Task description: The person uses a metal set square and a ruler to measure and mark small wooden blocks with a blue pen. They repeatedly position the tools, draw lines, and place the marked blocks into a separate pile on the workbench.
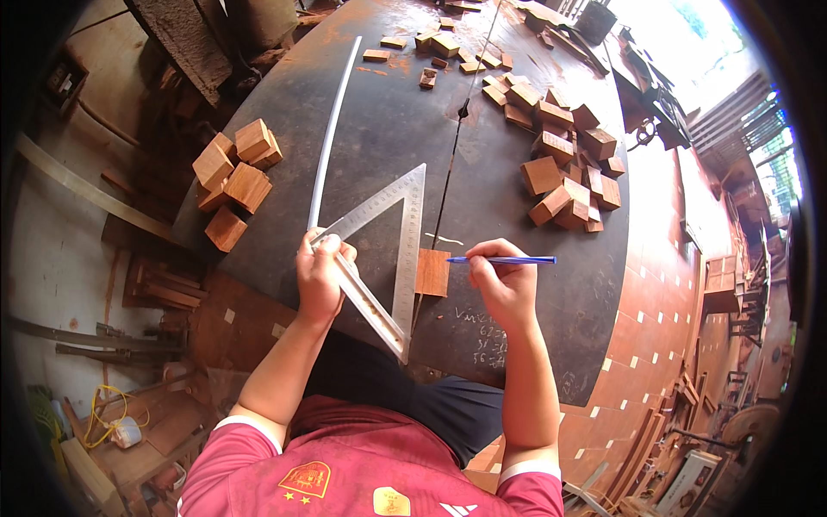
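My left hand (pixel 320 271) is closed round one corner of a silver metal triangle square (pixel 407 250), whose edge with markings stands beside a small reddish wood block (pixel 432 272). A long thin white strip (pixel 334 129) runs away from that hand across the dark table; whether the hand also grips it I cannot tell. In my right hand (pixel 502 280) is a blue pen (pixel 517 259), pinched between thumb and fingers. It lies nearly level, its tip pointing left at the block's upper right edge.
The dark table (pixel 362 185) has a narrow slot (pixel 450 164) running lengthwise and chalk writing near its front. Wood blocks are piled at the left (pixel 246 185) and at the right (pixel 556 151); smaller pieces (pixel 444 45) lie at the far end. Tiled floor (pixel 633 319) shows at the right.
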`<action>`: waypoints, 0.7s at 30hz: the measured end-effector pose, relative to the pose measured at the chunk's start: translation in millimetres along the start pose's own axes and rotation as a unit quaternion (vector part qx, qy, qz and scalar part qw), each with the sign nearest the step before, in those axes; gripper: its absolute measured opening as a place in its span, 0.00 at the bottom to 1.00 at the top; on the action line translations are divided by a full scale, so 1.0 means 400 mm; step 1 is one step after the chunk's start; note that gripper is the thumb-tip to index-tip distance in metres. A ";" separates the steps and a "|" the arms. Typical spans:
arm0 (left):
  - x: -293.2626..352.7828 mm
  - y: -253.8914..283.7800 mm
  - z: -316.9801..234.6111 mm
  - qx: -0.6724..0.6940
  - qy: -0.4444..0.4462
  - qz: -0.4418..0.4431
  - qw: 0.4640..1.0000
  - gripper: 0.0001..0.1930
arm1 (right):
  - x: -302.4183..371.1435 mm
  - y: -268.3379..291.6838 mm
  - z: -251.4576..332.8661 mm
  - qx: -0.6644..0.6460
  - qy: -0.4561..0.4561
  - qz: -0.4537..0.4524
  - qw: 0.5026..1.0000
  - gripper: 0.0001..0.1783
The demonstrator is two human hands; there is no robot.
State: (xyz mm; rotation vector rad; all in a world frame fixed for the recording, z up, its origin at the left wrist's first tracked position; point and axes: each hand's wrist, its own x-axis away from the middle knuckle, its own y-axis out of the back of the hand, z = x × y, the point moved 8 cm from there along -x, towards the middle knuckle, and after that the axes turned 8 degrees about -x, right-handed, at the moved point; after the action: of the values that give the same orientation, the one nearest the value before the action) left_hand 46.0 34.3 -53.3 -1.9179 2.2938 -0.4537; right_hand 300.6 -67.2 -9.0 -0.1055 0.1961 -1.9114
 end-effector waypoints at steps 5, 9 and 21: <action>-0.003 0.006 0.001 0.007 -0.001 -0.012 1.000 0.08 | -0.006 0.006 -0.016 0.037 0.011 -0.005 0.999 0.03; -0.006 0.009 0.009 -0.019 -0.020 -0.021 0.999 0.08 | -0.004 -0.015 -0.033 0.026 -0.004 0.032 0.999 0.04; 0.002 -0.026 -0.003 -0.049 -0.027 0.022 0.998 0.06 | -0.005 -0.040 -0.035 0.048 0.009 0.039 0.998 0.06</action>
State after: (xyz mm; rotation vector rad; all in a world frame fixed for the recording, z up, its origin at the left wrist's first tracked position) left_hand 55.3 32.0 -48.7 -1.8932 2.3598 -0.2865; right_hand 284.2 -58.6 -19.7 -0.0160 0.1172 -1.8406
